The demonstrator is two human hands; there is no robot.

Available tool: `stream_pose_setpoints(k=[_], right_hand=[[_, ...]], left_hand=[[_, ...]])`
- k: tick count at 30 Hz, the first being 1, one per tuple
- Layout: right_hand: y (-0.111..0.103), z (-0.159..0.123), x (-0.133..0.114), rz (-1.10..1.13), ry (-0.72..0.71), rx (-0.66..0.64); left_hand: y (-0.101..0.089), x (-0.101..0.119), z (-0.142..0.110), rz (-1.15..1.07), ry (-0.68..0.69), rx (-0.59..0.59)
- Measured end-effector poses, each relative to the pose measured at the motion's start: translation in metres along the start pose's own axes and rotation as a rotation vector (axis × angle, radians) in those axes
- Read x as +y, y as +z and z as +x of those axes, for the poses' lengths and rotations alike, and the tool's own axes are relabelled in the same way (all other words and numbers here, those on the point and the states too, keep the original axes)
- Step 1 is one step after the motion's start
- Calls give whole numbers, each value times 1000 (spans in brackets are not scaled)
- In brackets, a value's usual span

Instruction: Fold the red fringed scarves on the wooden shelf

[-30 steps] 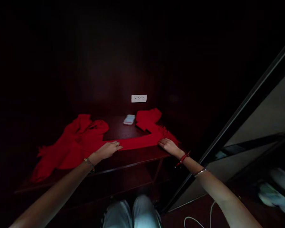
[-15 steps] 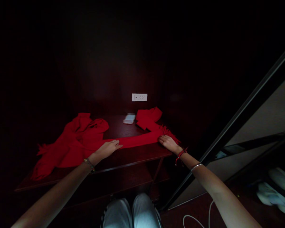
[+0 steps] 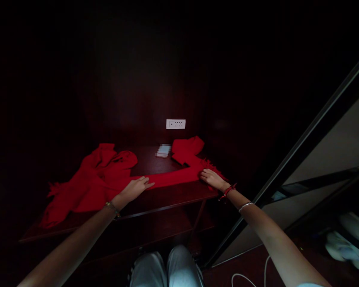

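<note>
A long red fringed scarf (image 3: pixel 170 178) lies across a dark wooden shelf, with a flattened strip in the middle and bunched parts at both ends. On the strip's left portion rests my left hand (image 3: pixel 135 188), palm down, thumb held apart from the bent fingers. Farther right, my right hand (image 3: pixel 213 179) has its fingers curled onto the scarf near a fringed end. The cloth beneath the right fingertips is hidden. Loose folds pile up beyond my left hand, and another folded part lies behind my right.
A pale, blurred-out flat object (image 3: pixel 163 150) lies at the back of the shelf (image 3: pixel 167 196), below a white wall socket (image 3: pixel 176 124). To the right stands a dark-framed panel (image 3: pixel 323 147). A white cable (image 3: pixel 242 275) runs over the floor near my knees (image 3: pixel 182 267).
My left fingers have bent a little, leaving the thumb more apart. My right fingers look slightly more curled. The scarf keeps nearly the same shape, and the view has tilted slightly.
</note>
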State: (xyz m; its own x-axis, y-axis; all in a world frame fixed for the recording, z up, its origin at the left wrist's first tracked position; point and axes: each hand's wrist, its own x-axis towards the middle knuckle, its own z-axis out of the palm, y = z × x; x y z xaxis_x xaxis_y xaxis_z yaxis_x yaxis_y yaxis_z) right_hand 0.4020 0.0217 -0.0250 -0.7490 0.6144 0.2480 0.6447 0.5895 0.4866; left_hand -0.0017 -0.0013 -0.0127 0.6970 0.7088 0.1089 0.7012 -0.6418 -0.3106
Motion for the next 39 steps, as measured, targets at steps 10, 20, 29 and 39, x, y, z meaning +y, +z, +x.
stream_pose_setpoints(k=[10, 20, 29, 39], right_hand=[[-12, -2, 2, 205, 116, -47], [-27, 98, -96, 606, 259, -71], [-3, 70, -58, 441, 453, -445], [0, 24, -22, 62, 597, -93]], left_hand=[[-15, -8, -1, -183, 30, -77], [8, 33, 43, -322, -320, -54], [25, 42, 38, -274, -446, -50], [17, 45, 37, -304, -504, -92]])
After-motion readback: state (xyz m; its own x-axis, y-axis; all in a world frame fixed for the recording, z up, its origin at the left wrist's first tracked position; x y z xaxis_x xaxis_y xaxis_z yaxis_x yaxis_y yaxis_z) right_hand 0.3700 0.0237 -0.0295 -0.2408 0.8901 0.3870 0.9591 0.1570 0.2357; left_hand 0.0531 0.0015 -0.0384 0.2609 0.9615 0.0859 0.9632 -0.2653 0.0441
